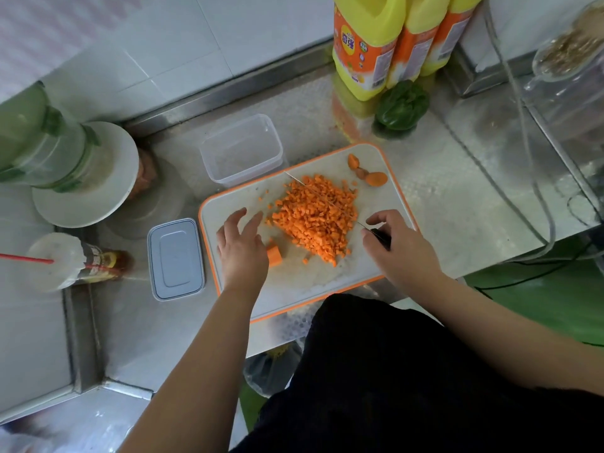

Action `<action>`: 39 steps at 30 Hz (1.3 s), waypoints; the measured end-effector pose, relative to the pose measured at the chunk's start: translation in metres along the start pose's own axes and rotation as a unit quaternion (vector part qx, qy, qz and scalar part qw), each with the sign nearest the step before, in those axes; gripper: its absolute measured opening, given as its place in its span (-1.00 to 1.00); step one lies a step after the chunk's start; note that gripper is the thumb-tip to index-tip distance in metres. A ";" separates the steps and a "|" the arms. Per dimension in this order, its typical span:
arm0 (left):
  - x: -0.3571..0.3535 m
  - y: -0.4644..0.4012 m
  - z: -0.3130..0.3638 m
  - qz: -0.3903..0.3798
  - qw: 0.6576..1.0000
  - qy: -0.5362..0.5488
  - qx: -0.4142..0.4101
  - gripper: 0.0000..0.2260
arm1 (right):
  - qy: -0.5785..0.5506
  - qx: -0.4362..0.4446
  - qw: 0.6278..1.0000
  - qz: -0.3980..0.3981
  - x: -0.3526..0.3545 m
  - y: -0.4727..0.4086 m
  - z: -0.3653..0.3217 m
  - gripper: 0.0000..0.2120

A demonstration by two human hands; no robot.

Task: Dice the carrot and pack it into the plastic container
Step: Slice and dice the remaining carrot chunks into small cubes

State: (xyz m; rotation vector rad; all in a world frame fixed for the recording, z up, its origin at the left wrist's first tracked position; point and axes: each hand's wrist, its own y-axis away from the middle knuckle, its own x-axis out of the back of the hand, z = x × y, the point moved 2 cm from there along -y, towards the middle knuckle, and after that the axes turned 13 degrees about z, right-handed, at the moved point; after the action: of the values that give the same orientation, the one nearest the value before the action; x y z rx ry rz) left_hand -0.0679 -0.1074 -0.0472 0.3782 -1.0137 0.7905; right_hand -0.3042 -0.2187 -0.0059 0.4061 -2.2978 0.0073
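Note:
A heap of diced carrot (315, 215) lies on the white, orange-rimmed cutting board (294, 289). My right hand (397, 245) grips the black handle of a knife (379, 235), whose thin blade lies edge-on across the heap toward the far left. My left hand (242, 246) hovers open at the heap's left side, fingers spread, beside an uncut carrot chunk (274, 256). Carrot end scraps (366, 173) sit at the board's far right corner. The clear plastic container (242, 150) stands empty just beyond the board. Its lid (176, 259) lies left of the board.
Yellow detergent bottles (369, 47) and a green pepper (402, 104) stand behind the board. A blender on a white base (65, 158) and a cup with a red straw (65, 259) are at the left. Cables (523, 158) run along the counter's right side.

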 end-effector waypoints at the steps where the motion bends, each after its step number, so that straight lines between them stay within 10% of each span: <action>1: 0.000 0.001 -0.006 -0.035 0.999 -0.027 0.023 -0.63 | -0.010 -0.003 1.000 -0.011 -0.002 0.003 -0.002 -0.82; 6: -0.004 0.017 -0.027 -0.154 0.981 -0.112 0.020 -0.65 | -0.069 -0.060 0.992 -0.091 -0.023 0.014 -0.004 -0.88; 39: -0.008 0.061 -0.075 0.006 0.979 -0.014 -0.202 -0.88 | 0.142 0.127 0.956 -0.221 -0.102 0.013 -0.050 -0.75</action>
State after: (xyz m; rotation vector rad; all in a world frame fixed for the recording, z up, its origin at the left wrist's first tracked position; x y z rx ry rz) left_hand -0.0696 -0.0236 -0.0958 0.0342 -1.1728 0.5715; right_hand -0.2075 -0.1708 -0.0426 0.9816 -1.8858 0.1300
